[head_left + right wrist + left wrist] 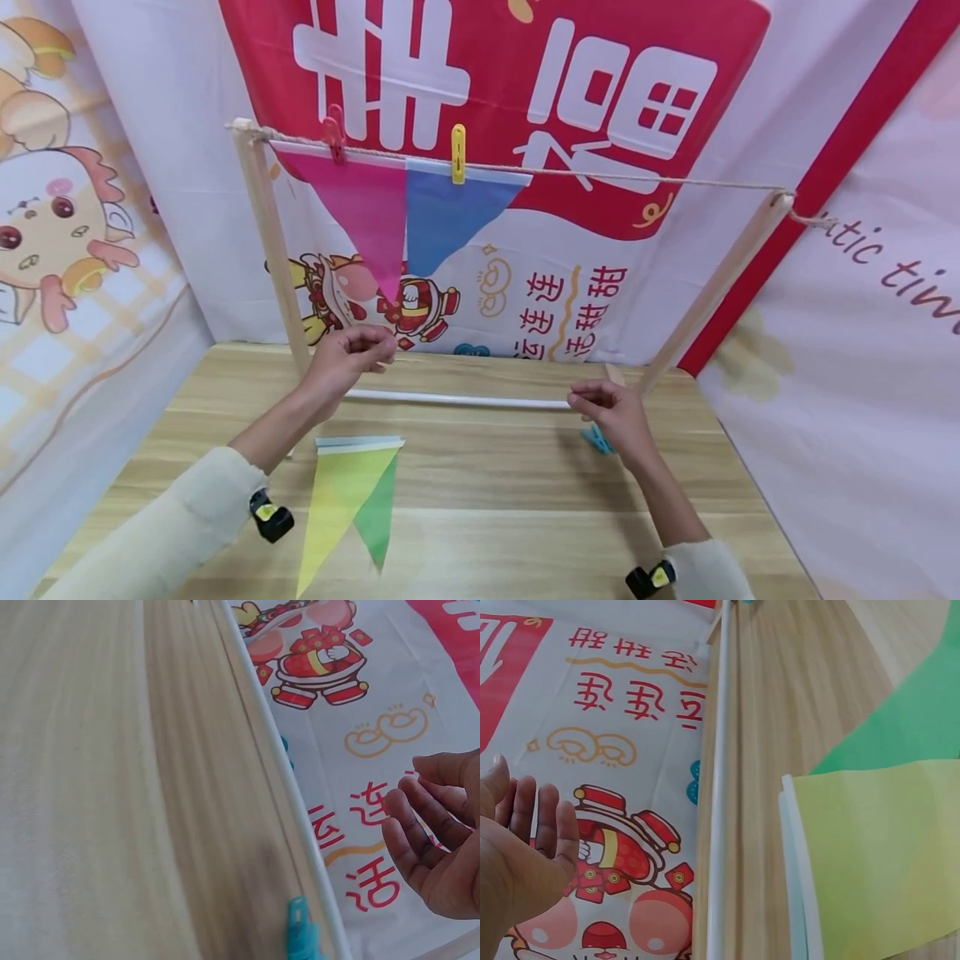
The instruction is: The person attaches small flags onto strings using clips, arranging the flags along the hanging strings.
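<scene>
My left hand (348, 362) hangs below the tip of a pink pennant (375, 208), fingers loosely bent, holding nothing. In the left wrist view its palm and fingers (546, 825) show bare. My right hand (611, 412) is raised over the right side of the table, loosely curled and also holding nothing. From the right wrist view it is apart from the white rod (300, 802). A red clothespin (334, 133) clips the pink pennant to a cord, and a yellow clothespin (458, 154) clips a blue pennant (457, 212) beside it.
Wooden posts (270, 242) (716, 287) carry the cord (630, 177). A yellow pennant (341, 487) and green pennant (378, 508) lie at the table's front left. A blue clothespin (597, 439) lies under my right hand. A printed cloth (600, 242) hangs behind.
</scene>
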The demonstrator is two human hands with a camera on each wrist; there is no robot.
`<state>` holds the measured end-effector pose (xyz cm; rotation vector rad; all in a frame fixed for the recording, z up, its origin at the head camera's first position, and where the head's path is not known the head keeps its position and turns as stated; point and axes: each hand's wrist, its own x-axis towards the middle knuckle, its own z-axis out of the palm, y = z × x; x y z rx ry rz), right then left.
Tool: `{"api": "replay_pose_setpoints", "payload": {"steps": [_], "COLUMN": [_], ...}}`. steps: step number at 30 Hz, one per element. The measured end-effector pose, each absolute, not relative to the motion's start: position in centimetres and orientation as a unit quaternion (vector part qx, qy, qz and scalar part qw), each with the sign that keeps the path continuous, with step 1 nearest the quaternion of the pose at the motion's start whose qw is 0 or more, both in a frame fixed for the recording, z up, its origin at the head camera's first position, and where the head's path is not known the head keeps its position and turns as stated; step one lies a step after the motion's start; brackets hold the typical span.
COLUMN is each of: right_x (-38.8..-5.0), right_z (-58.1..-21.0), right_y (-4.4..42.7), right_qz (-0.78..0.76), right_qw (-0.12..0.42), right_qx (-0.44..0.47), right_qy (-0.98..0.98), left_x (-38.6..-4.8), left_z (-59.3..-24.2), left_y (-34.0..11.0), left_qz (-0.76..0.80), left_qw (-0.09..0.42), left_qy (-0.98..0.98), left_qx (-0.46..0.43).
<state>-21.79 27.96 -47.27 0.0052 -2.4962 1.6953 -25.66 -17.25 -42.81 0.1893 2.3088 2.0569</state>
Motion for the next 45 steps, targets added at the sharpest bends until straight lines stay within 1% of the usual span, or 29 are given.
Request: {"api": "replay_pose_setpoints", "payload": {"steps": [5, 15, 28, 38, 45], "right_x": [-21.6, -21.6, -21.0, -20.7, -20.4], "right_z": [-48.3, -49.9, -50.4, -50.4, -50.9], "right_y": [28.1, 28.8, 29.9, 30.8, 31.8], "right_qz": [0.556, 0.535, 0.522, 0.48, 0.445], "right_qw": [0.059, 0.05, 0.049, 0.039, 0.033], "right_qx": [-0.013, -0.024, -0.048, -0.084, -0.08], "right_qy": [-0.829, -0.843, -0.85, -0.872, -0.891], "left_x": [-25.6, -25.3, -25.1, -24.7, -24.3], "left_z": [-43.7, -45.4, -49.4, -50.1, -50.5], "left_y": [-17.7, -18.4, -19.0, -20.0, -20.8], "left_qz": [0.646, 0.621, 0.589, 0.56, 0.542], "left_qw": [0.028, 0.059, 0.08, 0.09, 0.106], "left_qy": [0.761, 0.781, 0.804, 0.824, 0.833], "left_qx": [0.056, 0.027, 0.014, 0.015, 0.026]}}
